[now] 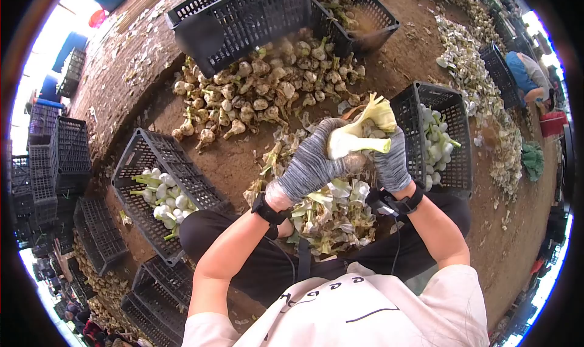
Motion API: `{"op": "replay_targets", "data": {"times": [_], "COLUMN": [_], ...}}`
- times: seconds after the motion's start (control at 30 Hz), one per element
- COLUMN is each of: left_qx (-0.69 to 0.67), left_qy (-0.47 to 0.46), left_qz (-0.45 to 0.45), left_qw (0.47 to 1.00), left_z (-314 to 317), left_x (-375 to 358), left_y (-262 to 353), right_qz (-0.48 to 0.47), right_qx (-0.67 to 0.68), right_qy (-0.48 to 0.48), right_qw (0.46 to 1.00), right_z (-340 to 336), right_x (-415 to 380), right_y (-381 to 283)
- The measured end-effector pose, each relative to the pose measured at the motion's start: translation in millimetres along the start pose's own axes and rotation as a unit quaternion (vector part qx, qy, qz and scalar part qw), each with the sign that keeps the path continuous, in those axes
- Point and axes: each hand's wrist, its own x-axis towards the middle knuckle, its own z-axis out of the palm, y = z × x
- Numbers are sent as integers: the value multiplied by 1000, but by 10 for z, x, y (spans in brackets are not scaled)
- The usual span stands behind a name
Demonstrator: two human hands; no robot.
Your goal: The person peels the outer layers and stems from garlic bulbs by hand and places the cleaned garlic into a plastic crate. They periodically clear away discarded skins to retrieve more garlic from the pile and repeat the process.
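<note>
A garlic bulb point(342, 142) with pale, smooth skin and a cut green stem is held up in front of me. Yellowish outer husk point(378, 113) fans out from it, folded back at the top. My left hand point(313, 167), in a grey knit glove, is closed around the bulb from the left and below. On the other side, my right hand point(393, 161), gloved alike, grips the husk; some of its fingers are hidden behind it. Below both hands lies a heap of peeled husks point(334, 216) between my legs.
Unpeeled garlic point(267, 85) is piled ahead, under a tipped black crate point(243, 24). Cleaned bulbs lie in a left crate point(131, 155) and a right crate point(459, 143). Another crate point(389, 31) stands behind. At far right is another person point(535, 79).
</note>
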Motion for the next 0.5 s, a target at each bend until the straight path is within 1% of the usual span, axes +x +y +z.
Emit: {"op": "replay_targets", "data": {"times": [0.03,0.07,0.1,0.13,0.17,0.2,0.23,0.27,0.3,0.37,0.4,0.43,0.47,0.5], "left_qx": [-4,-89,-174,-168,-167,14,194,143,144,14,-14,-13,-128,-241], "left_qy": [-2,-16,-30,41,40,120,198,178,178,234,237,235,194,150], "left_qz": [-7,-24,-40,19,20,57,91,45,44,26,22,21,-17,-54], "left_qw": [1000,996,983,985,985,991,957,973,972,972,971,972,973,957], "left_z": [6,-7,-16,43,12,-41,-76,10,69,130,122,97,41,-24], "left_x": [-60,-31,1,6,11,12,21,-30,-15,90,104,89,74,60], "left_y": [-24,-83,-85,-39,-13,3,23,85,25,-174,-181,-178,-166,-146], "right_qz": [16,17,70,120,119,134,149,25,26,-16,-18,-17,35,86], "right_qx": [23,22,130,237,238,187,135,39,39,-6,-22,-21,86,191], "right_qy": [-5,-5,5,17,17,46,74,102,102,106,88,90,88,85], "right_qw": [1000,1000,989,964,964,972,977,994,994,994,996,996,992,974], "right_z": [-24,-22,-15,-10,-20,-40,-46,42,115,192,168,95,25,-8], "right_x": [-57,-71,-66,-64,-61,-55,-38,-132,-178,-144,-152,-129,-61,12], "right_y": [44,73,92,116,149,188,224,250,210,119,210,250,266,228]}}
